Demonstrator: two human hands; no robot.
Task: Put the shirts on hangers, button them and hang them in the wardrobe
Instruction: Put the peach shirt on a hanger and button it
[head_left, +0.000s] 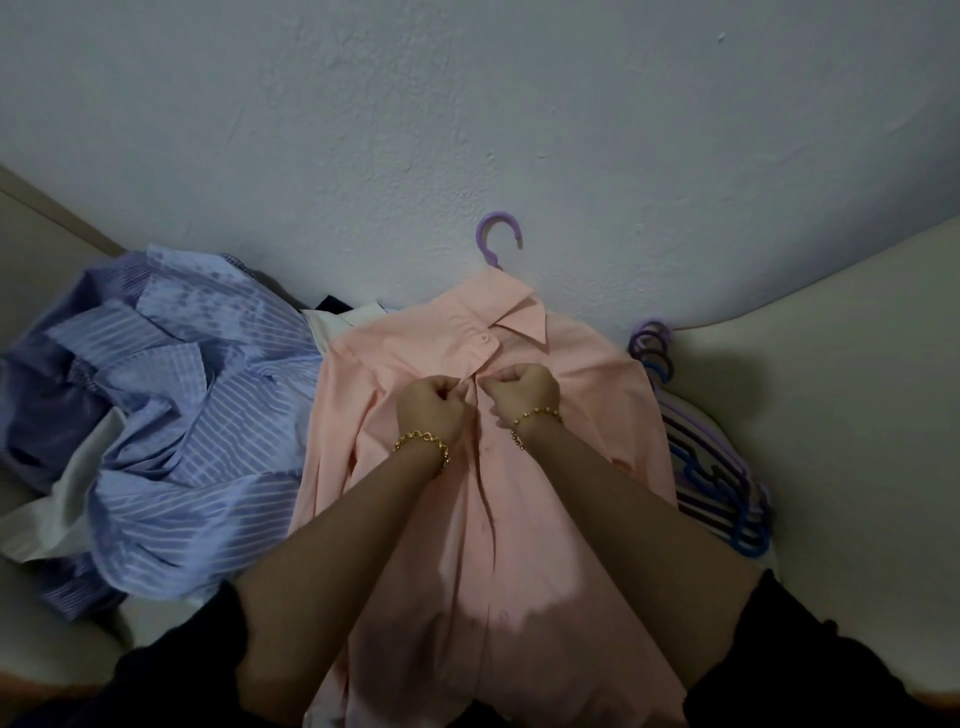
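Forearms in dark sleeves are stretched forward over a peach-pink cotton shirt (498, 545). It is spread front-up along the middle of a pale cream padded surface (831, 415), with its long axis running from the near edge to the far edge. At the upper chest the placket is pinched from both sides: the left hand (431, 410) and the right hand (524, 392) are each curled tightly on the flap of their own side, knuckles almost touching. A button is probably being worked between the fingertips, though it is hidden by them. The lower buttons lie nearer than the grip, down the placket, within equal reach of either hand. Beyond the hands the collar button (484, 338) is done up, and a lilac plastic hanger hook (498, 218) is laid at the far edge against the wall. Blue striped shirts (171, 415) are heaped toward the left edge, and spare plastic hangers (717, 467) are stacked at the right.
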